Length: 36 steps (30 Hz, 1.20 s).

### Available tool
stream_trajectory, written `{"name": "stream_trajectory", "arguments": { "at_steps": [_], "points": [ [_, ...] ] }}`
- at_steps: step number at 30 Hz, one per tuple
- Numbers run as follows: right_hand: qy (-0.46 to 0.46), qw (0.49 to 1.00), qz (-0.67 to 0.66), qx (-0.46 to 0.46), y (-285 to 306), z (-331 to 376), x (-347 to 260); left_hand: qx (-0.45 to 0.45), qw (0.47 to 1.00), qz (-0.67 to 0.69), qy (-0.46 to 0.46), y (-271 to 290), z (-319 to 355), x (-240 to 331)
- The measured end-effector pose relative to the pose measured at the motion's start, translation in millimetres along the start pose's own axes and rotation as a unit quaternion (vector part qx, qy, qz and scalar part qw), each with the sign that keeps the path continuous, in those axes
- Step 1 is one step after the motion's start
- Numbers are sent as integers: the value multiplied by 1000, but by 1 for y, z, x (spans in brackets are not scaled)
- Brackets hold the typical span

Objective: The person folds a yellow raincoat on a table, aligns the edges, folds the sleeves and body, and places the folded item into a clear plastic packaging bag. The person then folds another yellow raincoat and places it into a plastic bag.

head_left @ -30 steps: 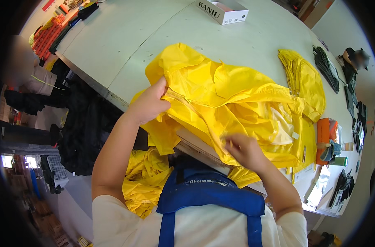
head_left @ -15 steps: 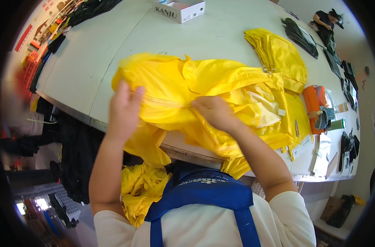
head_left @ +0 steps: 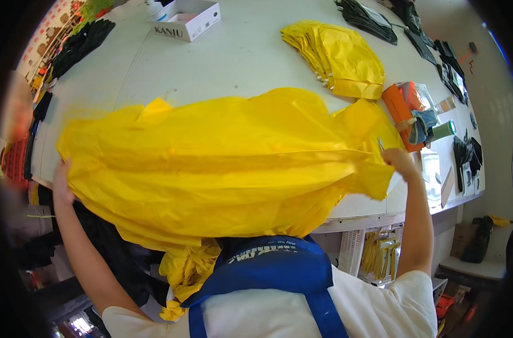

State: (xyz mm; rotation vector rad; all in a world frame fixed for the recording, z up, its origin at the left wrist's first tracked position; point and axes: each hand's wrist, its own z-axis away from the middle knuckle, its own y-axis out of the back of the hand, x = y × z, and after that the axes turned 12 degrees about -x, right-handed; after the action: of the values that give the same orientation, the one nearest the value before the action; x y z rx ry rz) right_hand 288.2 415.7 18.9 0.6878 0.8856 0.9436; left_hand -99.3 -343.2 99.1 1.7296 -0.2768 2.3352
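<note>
Stretching yellow garment, 2 hands.

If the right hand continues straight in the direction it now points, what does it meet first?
The right hand, gripping the yellow garment at its edge, points up and to the right. It would probably first meet the orange pouch with the bluish cloth on the white table, though depth is unclear.

Garment workshop or packing room. A large white worktable carries a stack of folded yellow garments, rows of dark folded items and a white cardboard box. More yellow pieces sit in a white crate under the table edge.
</note>
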Motion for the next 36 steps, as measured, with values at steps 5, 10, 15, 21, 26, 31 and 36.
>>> {"name": "stream_trajectory", "arguments": {
  "at_steps": [5, 10, 15, 21, 26, 31, 36],
  "points": [
    [-96, 895, -434, 48, -76, -22, -38, 245, 705, -626, 225, -33, -48, -105],
    [-40, 903, -381, 195, -81, -85, -81, -177, 878, -399, -194, -288, -22, -150],
    [-129, 949, -258, -129, -87, -109, -98, -532, 631, -529, -196, -419, 83, -239],
    [-54, 739, -670, 49, -140, -96, -118, -410, 762, -445, -233, -406, 64, -260],
    [-64, 590, -805, 10, -133, -94, -132, -192, 789, -525, -254, -399, 27, -233],
    [-31, 571, -817, 70, -143, -87, -120, -242, 845, -410, -243, -392, 33, -226],
    [0, 604, -793, 74, -149, -82, -109, -331, 855, -361, -170, -386, 11, -235]
  ]
}}
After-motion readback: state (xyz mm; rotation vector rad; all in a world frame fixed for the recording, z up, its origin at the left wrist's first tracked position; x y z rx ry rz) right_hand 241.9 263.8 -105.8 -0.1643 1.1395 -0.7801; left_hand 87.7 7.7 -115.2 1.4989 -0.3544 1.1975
